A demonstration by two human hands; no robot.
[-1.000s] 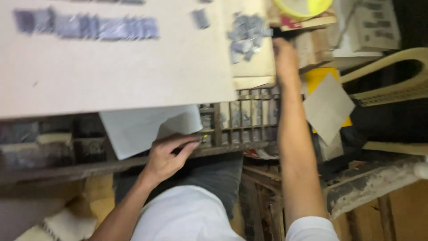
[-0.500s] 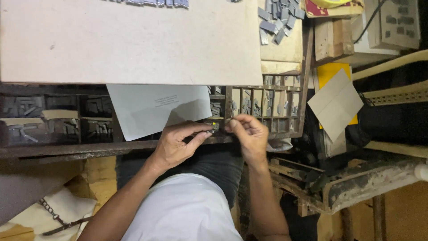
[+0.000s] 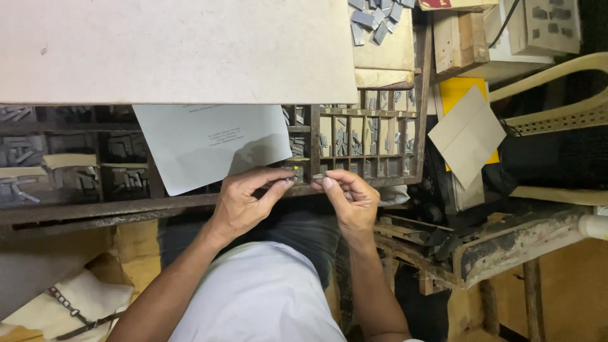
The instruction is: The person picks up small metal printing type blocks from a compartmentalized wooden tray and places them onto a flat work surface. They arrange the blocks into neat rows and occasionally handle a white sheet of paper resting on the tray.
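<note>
Both hands meet at the front edge of the wooden type case. The left hand has its thumb and fingers pinched shut on a small dark holder, with a tiny yellow bit at its top. The right hand has its fingertips pressed together on a small grey piece, touching the end of that holder. It looks like the piece is being set in place. The next move would call for a gentle, steady push so nothing slips. Just behind the left hand, a grey sheet of paper lies over the case. More grey pieces sit at the far edge, on a pale board.
</note>
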